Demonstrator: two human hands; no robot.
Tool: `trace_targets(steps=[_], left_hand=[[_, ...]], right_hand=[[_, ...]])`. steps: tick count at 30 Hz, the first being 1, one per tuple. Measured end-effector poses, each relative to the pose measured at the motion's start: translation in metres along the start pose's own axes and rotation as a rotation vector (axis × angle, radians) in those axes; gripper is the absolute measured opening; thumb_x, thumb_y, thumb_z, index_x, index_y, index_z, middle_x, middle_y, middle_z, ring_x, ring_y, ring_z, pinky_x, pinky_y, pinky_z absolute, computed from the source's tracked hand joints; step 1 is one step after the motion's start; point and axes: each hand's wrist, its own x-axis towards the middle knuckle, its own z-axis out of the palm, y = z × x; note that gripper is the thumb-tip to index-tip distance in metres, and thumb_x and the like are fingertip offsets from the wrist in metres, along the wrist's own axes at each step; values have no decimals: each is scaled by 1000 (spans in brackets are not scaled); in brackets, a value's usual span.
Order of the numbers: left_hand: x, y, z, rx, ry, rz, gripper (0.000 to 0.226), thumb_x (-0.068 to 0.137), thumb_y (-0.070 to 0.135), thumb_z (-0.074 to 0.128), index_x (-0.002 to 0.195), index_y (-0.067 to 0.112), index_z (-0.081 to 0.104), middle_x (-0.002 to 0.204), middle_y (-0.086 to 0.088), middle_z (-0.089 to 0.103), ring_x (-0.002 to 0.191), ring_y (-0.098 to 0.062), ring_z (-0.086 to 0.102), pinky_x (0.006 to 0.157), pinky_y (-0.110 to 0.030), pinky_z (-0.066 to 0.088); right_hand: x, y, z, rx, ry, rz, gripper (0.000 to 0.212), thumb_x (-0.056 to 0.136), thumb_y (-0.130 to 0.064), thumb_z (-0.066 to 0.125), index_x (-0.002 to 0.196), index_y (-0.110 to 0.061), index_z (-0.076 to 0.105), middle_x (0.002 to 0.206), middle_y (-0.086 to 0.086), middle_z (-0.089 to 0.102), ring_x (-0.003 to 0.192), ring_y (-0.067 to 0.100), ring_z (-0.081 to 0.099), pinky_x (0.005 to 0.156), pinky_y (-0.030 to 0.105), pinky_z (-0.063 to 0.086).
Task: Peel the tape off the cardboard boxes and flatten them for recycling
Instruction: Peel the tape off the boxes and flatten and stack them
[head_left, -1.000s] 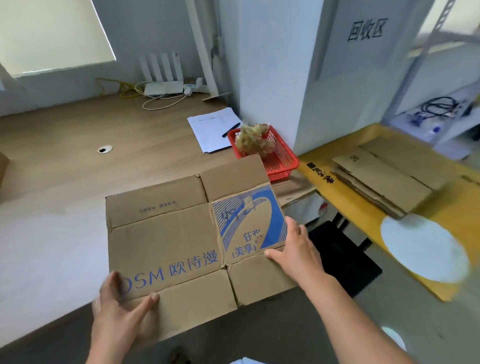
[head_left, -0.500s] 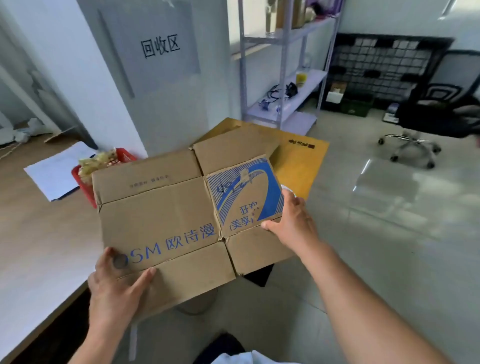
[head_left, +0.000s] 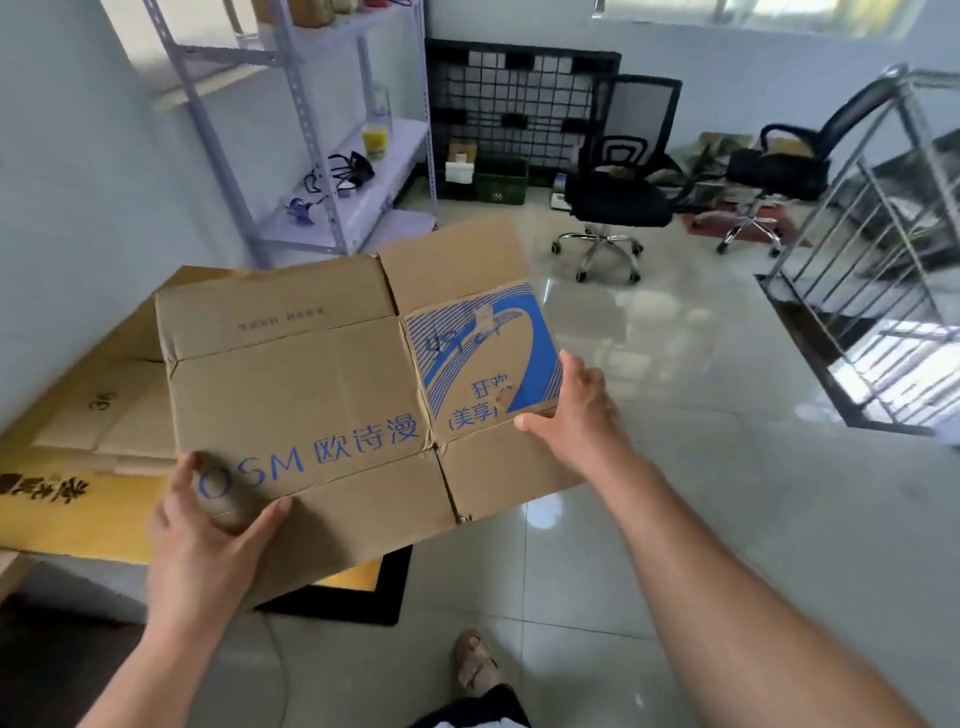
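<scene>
A flattened brown cardboard box (head_left: 311, 384) with blue "OSM" lettering and a blue striped panel hangs in the air in front of me. My left hand (head_left: 208, 545) grips its near left corner, thumb on top over the "O". My right hand (head_left: 576, 415) holds its right edge, thumb on the printed face and fingers behind. Under the box's left side lies a pile of other flattened boxes (head_left: 109, 421) on a yellow table (head_left: 72, 519).
A grey metal shelf rack (head_left: 322, 156) stands against the wall behind the table. Two black office chairs (head_left: 618, 197) sit on the glossy tiled floor at the back. A metal stair railing (head_left: 883, 249) runs along the right. My foot (head_left: 475, 660) is below.
I have turned right, away from the wooden desk with the red basket, carrying the flattened box. It now hangs over the yellow table with the pile; both hands keep the same hold.
</scene>
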Motion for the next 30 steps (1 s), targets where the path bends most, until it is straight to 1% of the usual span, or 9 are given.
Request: trace_targets(steps=[3,6,9,14,18,21,25,27,30], left_hand=[[33,13,27,-4,17,-37,94,70,35,84,146,24,28,141,-18,40,130,-36,39,105,-54,37],[60,26,42,-9,78,-93,94,72,35,83,146,24,27,142,-17,39,131,-34,37,107,-52,35],[84,40,49,11,127,-139,93,73,32,82,148,21,27,144,-18,36,132,-35,35,109,-51,34],[101,51,50,15,207,-253,95,73,29,82,149,20,26,144,-21,36,130,-39,38,107,-54,35],[109,47,47,21,310,-390,92,75,28,81,149,22,26,144,-19,35,130,-36,36,103,-53,35],[112,37,45,52,423,-495,91,74,30,82,147,26,27,140,-16,38,125,-33,38,97,-51,38],[121,35,50,63,541,-641,89,72,33,83,143,27,30,135,-16,39,119,-35,43,93,-52,41],[127,40,58,79,595,-697,89,71,36,83,141,27,30,133,-17,40,115,-36,46,92,-51,42],[138,55,71,84,665,-800,95,73,35,82,149,26,24,136,-18,37,117,-37,47,95,-50,40]], right_hand=[[58,-4,-6,-22,-36,-28,94,79,-38,74,149,-15,15,135,12,36,125,31,43,98,35,37],[112,-20,-7,-39,-76,-93,95,79,-39,74,150,-16,14,138,12,35,126,30,43,99,34,37],[156,-34,1,-43,-98,-164,94,79,-39,74,149,-16,15,138,12,35,126,30,43,99,35,37],[207,-63,20,-43,-203,-235,96,80,-41,73,150,-17,12,140,11,34,129,27,40,101,35,36],[251,-106,51,-57,-320,-366,98,78,-40,74,151,-15,14,148,11,29,136,25,32,107,38,32],[280,-141,81,-66,-398,-480,96,76,-43,75,149,-18,19,145,9,35,134,25,35,106,39,34],[317,-185,112,-82,-512,-627,93,77,-42,74,147,-19,19,136,9,37,125,27,44,99,40,39],[336,-206,124,-91,-554,-697,93,76,-43,75,146,-20,19,134,10,37,123,29,45,101,43,41],[363,-233,137,-133,-619,-784,93,76,-44,74,146,-20,18,138,11,36,124,30,45,101,46,41]])
